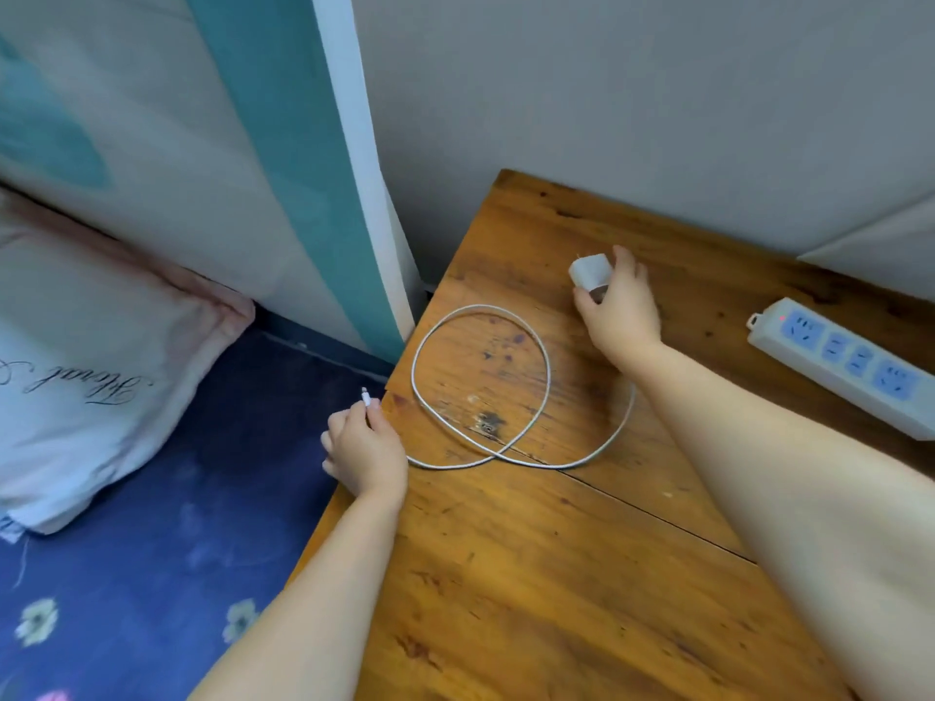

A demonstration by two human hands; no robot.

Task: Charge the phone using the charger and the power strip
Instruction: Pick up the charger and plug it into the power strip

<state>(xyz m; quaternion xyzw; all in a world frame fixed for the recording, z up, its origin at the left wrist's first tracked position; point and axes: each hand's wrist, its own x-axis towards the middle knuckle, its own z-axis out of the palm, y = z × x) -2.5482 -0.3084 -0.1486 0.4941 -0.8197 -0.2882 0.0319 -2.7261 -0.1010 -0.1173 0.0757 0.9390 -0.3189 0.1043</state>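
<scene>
I am leaning over the worn brown wooden counter (531, 574), where the white power strip with blue sockets (845, 364) is lying right. My right hand (620, 308) is gripping the white cube charger (589, 270); my left hand (367, 447) is pinching the looped white cable's (480, 392) plug (368, 398).

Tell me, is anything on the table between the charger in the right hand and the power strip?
Nothing visible blocks the way. The right hand holds the white charger, and only bare wooden table lies between it and the power strip. The looped cable lies on the other side, towards the left hand.
</scene>
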